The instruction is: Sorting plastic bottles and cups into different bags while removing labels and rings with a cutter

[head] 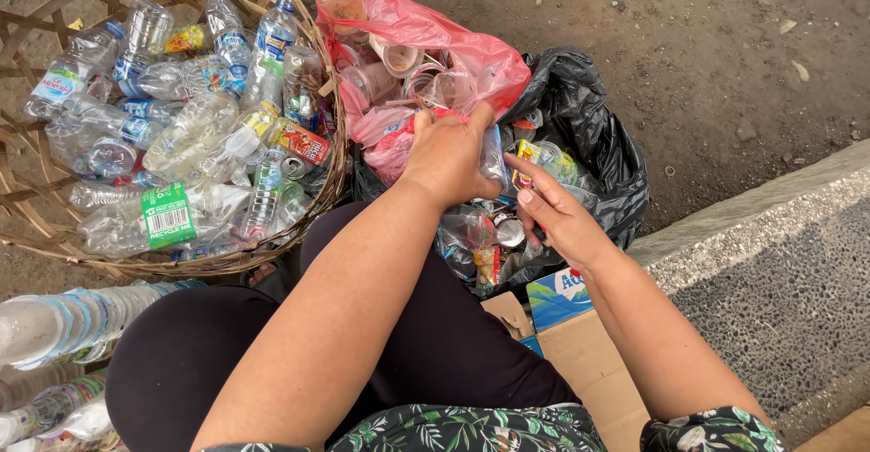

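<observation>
Left hand [449, 153] is clenched on a clear plastic bottle [492, 157] over the black bag [589, 135]; right hand [553, 212], fingers loosely spread, pinches a small wrapper [528, 155]. I'd keep that grip firm and lift clear before swinging toward the woven basket [331, 171] at nine o'clock.
</observation>
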